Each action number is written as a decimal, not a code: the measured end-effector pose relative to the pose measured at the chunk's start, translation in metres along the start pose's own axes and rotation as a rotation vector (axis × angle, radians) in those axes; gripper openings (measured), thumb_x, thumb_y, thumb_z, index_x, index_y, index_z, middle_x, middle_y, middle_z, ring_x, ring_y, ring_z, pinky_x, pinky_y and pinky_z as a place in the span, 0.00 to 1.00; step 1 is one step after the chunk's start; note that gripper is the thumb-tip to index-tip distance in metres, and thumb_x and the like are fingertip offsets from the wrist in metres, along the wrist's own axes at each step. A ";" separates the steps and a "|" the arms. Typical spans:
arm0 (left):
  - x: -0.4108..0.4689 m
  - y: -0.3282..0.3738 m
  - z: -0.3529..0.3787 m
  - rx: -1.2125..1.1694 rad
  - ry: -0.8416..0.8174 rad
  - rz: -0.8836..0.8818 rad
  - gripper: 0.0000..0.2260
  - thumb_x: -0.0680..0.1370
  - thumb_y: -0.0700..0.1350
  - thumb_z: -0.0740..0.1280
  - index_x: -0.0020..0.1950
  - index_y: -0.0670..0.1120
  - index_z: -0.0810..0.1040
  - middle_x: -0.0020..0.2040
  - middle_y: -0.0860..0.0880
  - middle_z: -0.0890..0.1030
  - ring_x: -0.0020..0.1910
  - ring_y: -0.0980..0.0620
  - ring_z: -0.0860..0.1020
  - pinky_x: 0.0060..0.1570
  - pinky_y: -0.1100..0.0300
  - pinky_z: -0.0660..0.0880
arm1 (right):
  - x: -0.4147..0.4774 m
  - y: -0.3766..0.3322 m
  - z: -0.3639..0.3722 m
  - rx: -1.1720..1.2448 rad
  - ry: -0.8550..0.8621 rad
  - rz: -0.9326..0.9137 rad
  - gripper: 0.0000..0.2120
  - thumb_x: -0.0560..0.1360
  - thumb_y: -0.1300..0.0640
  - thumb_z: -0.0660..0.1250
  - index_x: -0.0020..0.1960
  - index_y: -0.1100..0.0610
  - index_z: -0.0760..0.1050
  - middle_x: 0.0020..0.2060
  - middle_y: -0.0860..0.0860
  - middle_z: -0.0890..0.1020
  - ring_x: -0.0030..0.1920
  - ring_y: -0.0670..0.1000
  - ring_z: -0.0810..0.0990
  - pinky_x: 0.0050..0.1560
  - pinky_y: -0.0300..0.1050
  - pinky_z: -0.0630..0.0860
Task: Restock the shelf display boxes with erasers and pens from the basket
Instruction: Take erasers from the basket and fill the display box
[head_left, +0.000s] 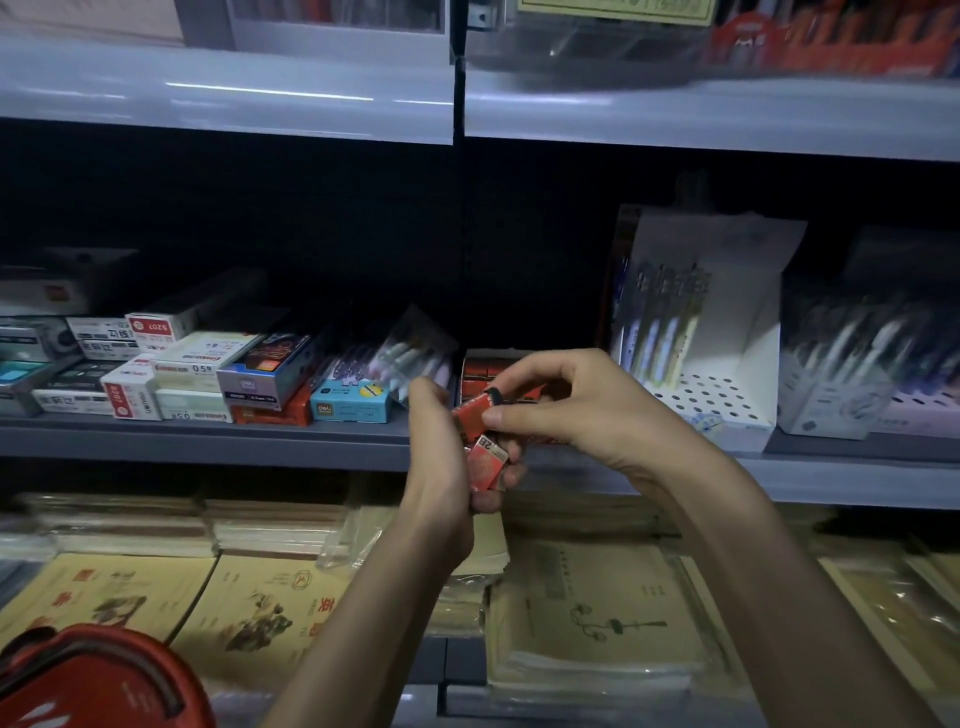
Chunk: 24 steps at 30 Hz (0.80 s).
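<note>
Erasers in hand: a small stack of red-wrapped erasers (485, 460), one face marked "2B", held in front of the middle shelf's edge, between the two hands.
Top eraser: red with a black end (474, 407), tilted, just above the stack.
Left hand: the left hand (439, 457) shows its back to the camera, with its fingers curled round the stack from the left. The forearm rises from the bottom centre.
Right hand: the right hand (587, 405) pinches the top eraser between thumb and forefinger, the other fingers bent above it. The wrist is bent and the forearm comes from the lower right.
Eraser display box: a red box (480, 371) on the shelf just behind the hands, with rows of red erasers in it, partly hidden by the fingers.
Pen display box: a white box (727, 405) with a perforated base to the right of the hands. Pens stand upright at its back left.
Middle shelf: grey (208, 441), with small stationery boxes (192, 369) packed along its left part.
Exercise books: yellow covers (249, 608) lie on the level below.
Basket: red (98, 686), at the bottom-left corner in front of the books. Its contents cannot be seen.
</note>
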<state>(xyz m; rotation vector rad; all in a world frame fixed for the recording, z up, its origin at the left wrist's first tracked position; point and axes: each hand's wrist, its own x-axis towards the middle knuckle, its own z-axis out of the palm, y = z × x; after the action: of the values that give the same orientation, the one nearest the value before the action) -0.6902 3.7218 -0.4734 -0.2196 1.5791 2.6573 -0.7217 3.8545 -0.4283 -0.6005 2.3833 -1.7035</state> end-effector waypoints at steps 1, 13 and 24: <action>0.000 0.000 -0.001 0.002 0.007 0.015 0.29 0.82 0.59 0.47 0.38 0.45 0.80 0.30 0.46 0.72 0.24 0.51 0.66 0.23 0.66 0.52 | 0.000 0.000 -0.002 0.007 0.033 -0.008 0.10 0.73 0.64 0.77 0.53 0.63 0.82 0.34 0.49 0.84 0.35 0.45 0.83 0.40 0.33 0.77; 0.001 0.006 -0.014 0.124 0.200 0.097 0.18 0.84 0.49 0.57 0.55 0.41 0.83 0.30 0.50 0.73 0.25 0.54 0.69 0.22 0.64 0.59 | 0.013 0.028 -0.013 -0.059 0.483 0.018 0.07 0.78 0.60 0.73 0.55 0.52 0.82 0.41 0.50 0.87 0.38 0.49 0.87 0.49 0.51 0.85; 0.004 0.004 -0.015 0.252 0.295 0.091 0.10 0.85 0.48 0.60 0.49 0.46 0.76 0.28 0.49 0.75 0.24 0.52 0.71 0.24 0.64 0.60 | 0.035 0.041 -0.003 -0.679 0.459 0.140 0.06 0.75 0.51 0.76 0.44 0.53 0.84 0.40 0.49 0.84 0.44 0.49 0.82 0.44 0.42 0.76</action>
<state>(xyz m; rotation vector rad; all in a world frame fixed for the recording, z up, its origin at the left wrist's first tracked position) -0.6929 3.7064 -0.4781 -0.5625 2.0356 2.5474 -0.7642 3.8544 -0.4613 -0.0940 3.2544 -1.0238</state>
